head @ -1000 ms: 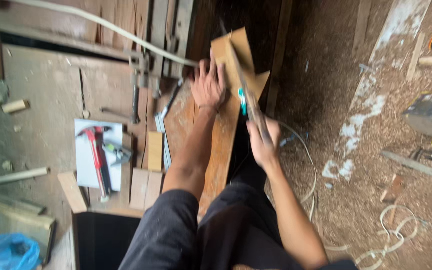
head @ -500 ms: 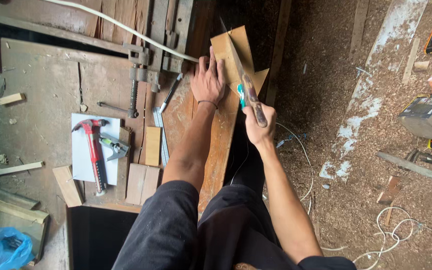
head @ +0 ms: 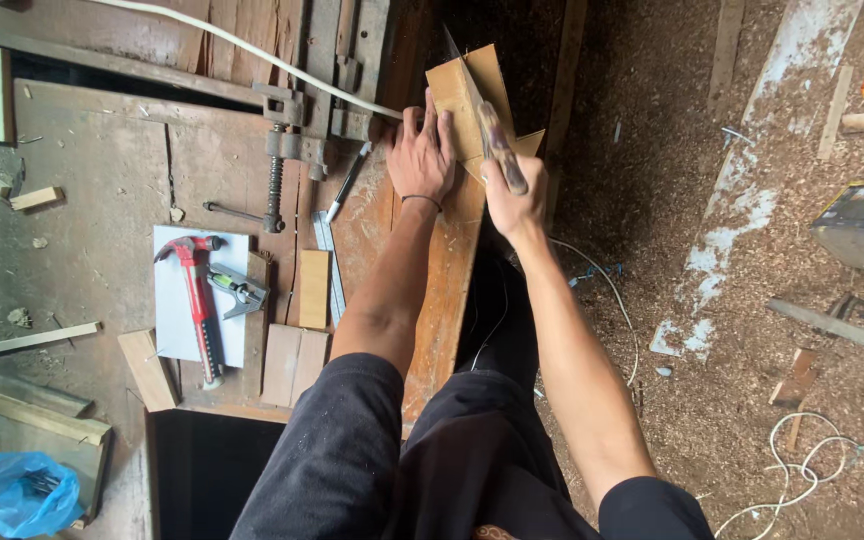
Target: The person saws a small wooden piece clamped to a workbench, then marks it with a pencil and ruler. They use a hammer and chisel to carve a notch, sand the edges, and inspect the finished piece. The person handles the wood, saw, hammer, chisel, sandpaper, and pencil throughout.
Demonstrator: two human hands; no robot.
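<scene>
Left hand [head: 422, 155] lies flat, fingers spread, pressing a pale wood piece [head: 472, 95] down on the long plank [head: 442, 300] at the bench edge. Right hand [head: 514, 205] is wrapped in a fist around the handle of a handsaw [head: 497, 145], blade set into the wood piece just beside the left hand. Red hammer [head: 197, 290] rests on a white sheet [head: 177, 320] well to the left. Metal clamp [head: 287, 140] sits near the wood piece. Sawdust covers the floor [head: 752, 330] on the right.
</scene>
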